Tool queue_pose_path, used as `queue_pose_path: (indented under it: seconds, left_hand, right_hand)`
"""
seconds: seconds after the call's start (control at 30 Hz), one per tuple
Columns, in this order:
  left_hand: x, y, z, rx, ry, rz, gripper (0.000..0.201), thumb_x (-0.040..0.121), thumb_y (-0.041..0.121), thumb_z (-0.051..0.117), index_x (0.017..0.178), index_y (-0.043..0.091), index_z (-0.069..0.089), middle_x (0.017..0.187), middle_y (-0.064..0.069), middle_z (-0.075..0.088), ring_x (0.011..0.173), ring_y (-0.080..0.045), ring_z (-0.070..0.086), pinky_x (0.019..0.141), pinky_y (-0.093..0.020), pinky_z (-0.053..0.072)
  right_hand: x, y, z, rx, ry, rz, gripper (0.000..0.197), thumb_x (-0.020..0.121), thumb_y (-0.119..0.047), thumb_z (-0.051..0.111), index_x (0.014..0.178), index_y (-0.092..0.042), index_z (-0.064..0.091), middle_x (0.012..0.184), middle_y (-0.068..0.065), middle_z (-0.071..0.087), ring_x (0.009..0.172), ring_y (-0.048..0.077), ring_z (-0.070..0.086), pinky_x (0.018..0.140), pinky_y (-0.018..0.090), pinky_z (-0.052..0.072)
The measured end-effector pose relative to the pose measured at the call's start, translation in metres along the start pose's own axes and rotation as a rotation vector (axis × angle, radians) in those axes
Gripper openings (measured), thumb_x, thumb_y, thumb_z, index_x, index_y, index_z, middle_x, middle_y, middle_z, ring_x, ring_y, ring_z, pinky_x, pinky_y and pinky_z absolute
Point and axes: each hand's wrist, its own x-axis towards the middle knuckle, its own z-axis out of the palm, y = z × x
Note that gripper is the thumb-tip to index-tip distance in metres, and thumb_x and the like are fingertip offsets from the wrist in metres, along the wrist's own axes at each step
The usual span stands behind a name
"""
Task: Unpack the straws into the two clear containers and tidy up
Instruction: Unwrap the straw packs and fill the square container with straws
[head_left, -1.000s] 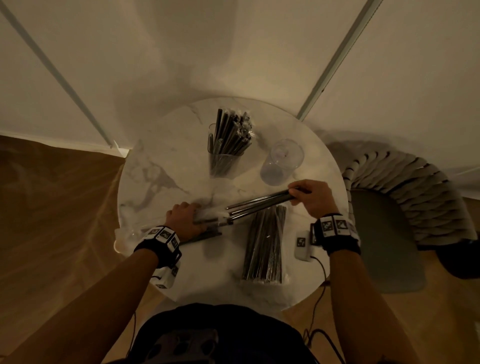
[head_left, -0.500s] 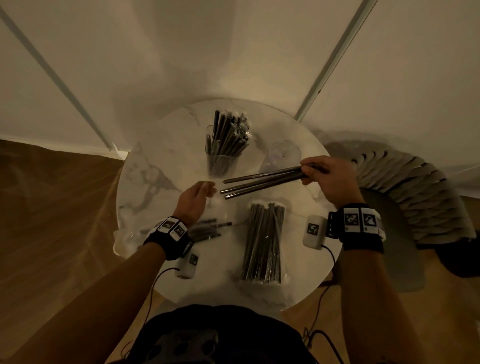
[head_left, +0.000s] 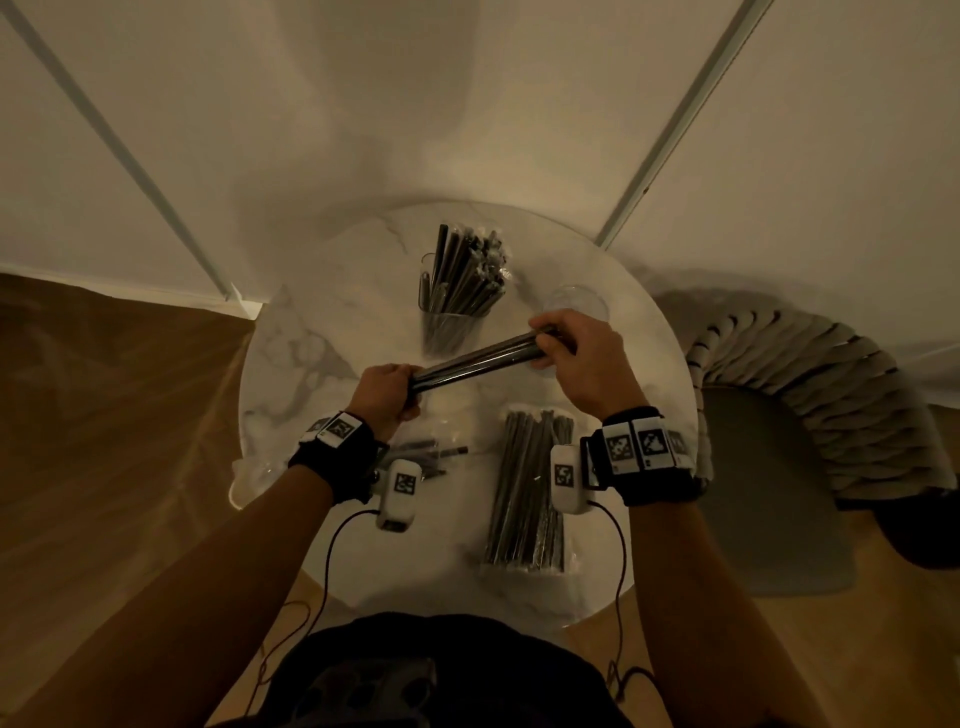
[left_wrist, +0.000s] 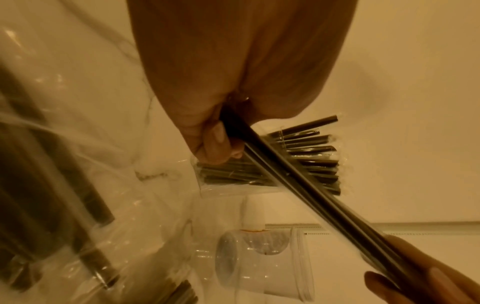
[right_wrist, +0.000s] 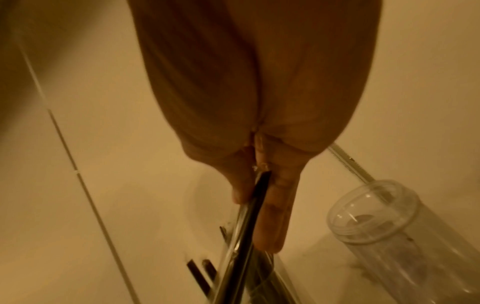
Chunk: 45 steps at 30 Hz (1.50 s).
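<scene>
Straws in hand: small bundle of dark straws (head_left: 480, 359) held up over the table (head_left: 291, 364) between both hands, slanting up toward the right – still looks wrapped in thin clear film in the left wrist view
Left hand: left hand (head_left: 387, 392) was flat on the leftover packaging a second ago, half a second ago it was reaching up empty – now its fingers are curled round the lower end of the bundle
Right hand: right hand (head_left: 582, 358) fingers and thumb clamped on the upper end, same grip as before, just lifted higher
Containers: full container (head_left: 452, 322) already stuffed with straws, empty container (head_left: 574, 306) just behind the right hand
What it means: two-handed grip probably means stripping the film off or squaring the bundle up before it goes in the empty one
Still to do: flat pack (head_left: 530, 488) untouched near the front edge, loose wrapper (head_left: 431, 454) by the left wrist needs clearing
</scene>
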Motion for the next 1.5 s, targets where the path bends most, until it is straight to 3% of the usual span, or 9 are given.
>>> queue_pose_path:
  seconds: [0.27,0.4,0.63,0.77,0.87,1.07,1.3,1.4,1.5]
  left_hand:
    - [0.001,0.017,-0.004,-0.081,-0.016,0.015,0.035,0.097,-0.004,0.034,0.078,0.001,0.062,0.067,-0.013,0.047,0.055,-0.020,0.038,0.044,-0.026,0.026]
    - [-0.005,0.039,-0.008,-0.223,-0.039,0.116,0.033,0.102,0.012,0.035,0.092,0.003,0.065,0.079,-0.015,0.061,0.062,-0.023,0.055,0.049,-0.030,0.041]
    - [-0.004,0.068,-0.006,-0.180,0.009,0.350,0.041,0.103,0.041,0.035,0.114,0.018,0.066,0.116,-0.004,0.070,0.106,-0.025,0.063,0.077,-0.039,0.050]
    - [0.001,0.064,0.001,0.170,0.031,0.539,0.034,0.099,0.022,0.045,0.130,0.026,0.060,0.133,0.009,0.059,0.121,-0.012,0.055,0.098,-0.037,0.048]
    - [0.000,0.056,0.009,0.494,0.059,0.671,0.049,0.090,-0.001,0.050,0.134,0.020,0.057,0.139,0.002,0.055,0.128,-0.017,0.049,0.110,-0.029,0.036]
    - [0.008,0.040,0.011,0.703,0.038,0.783,0.063,0.086,-0.007,0.052,0.143,0.020,0.049,0.152,-0.011,0.037,0.137,-0.031,0.034,0.111,-0.048,0.037]
    - [0.013,0.038,0.015,0.798,0.021,0.712,0.065,0.091,-0.004,0.049,0.149,0.024,0.040,0.159,-0.015,0.019,0.145,-0.036,0.021,0.115,-0.040,0.025]
    - [0.019,0.033,0.014,0.824,0.003,0.725,0.067,0.088,-0.004,0.050,0.147,0.025,0.042,0.158,-0.015,0.023,0.142,-0.038,0.027,0.114,-0.050,0.033]
    - [0.025,0.028,0.012,0.820,-0.008,0.735,0.069,0.086,-0.004,0.051,0.146,0.029,0.043,0.158,-0.012,0.024,0.137,-0.036,0.036,0.104,-0.052,0.044]
  right_hand:
    - [0.009,-0.037,0.007,0.000,-0.054,-0.151,0.017,0.089,-0.006,0.070,0.105,-0.008,0.072,0.091,0.005,0.075,0.074,0.013,0.073,0.077,0.022,0.059]
    - [0.022,-0.065,-0.006,-0.034,0.013,-0.235,0.012,0.088,-0.006,0.071,0.100,-0.008,0.074,0.086,0.003,0.075,0.070,0.011,0.073,0.071,0.016,0.056]
    - [0.052,-0.112,-0.042,-0.012,0.137,-0.345,0.013,0.088,-0.005,0.071,0.100,-0.009,0.075,0.085,0.004,0.074,0.070,0.011,0.073,0.071,0.017,0.056]
    - [0.067,-0.119,-0.051,-0.058,0.211,-0.367,0.014,0.089,-0.005,0.069,0.101,-0.008,0.074,0.088,0.003,0.074,0.071,0.009,0.072,0.071,0.016,0.056]
    - [0.078,-0.112,-0.047,-0.126,0.206,-0.336,0.014,0.089,-0.002,0.068,0.098,-0.009,0.074,0.089,0.006,0.073,0.071,0.014,0.071,0.071,0.018,0.057]
    - [0.096,-0.092,-0.008,-0.378,0.073,-0.316,0.015,0.089,0.000,0.064,0.100,-0.005,0.073,0.098,0.012,0.070,0.087,0.018,0.065,0.084,0.028,0.055]
    - [0.096,-0.074,0.045,-0.585,-0.167,-0.266,0.018,0.101,-0.012,0.046,0.102,-0.002,0.061,0.107,0.014,0.059,0.100,0.029,0.055,0.079,0.028,0.037]
    - [0.093,-0.063,0.059,-0.574,-0.205,-0.240,0.036,0.095,-0.040,0.059,0.113,-0.008,0.058,0.117,0.009,0.056,0.112,0.025,0.049,0.093,0.032,0.043]
    - [0.092,-0.056,0.065,-0.637,-0.218,-0.304,0.041,0.085,-0.036,0.074,0.113,-0.011,0.060,0.124,0.007,0.055,0.118,0.025,0.047,0.098,0.034,0.043]
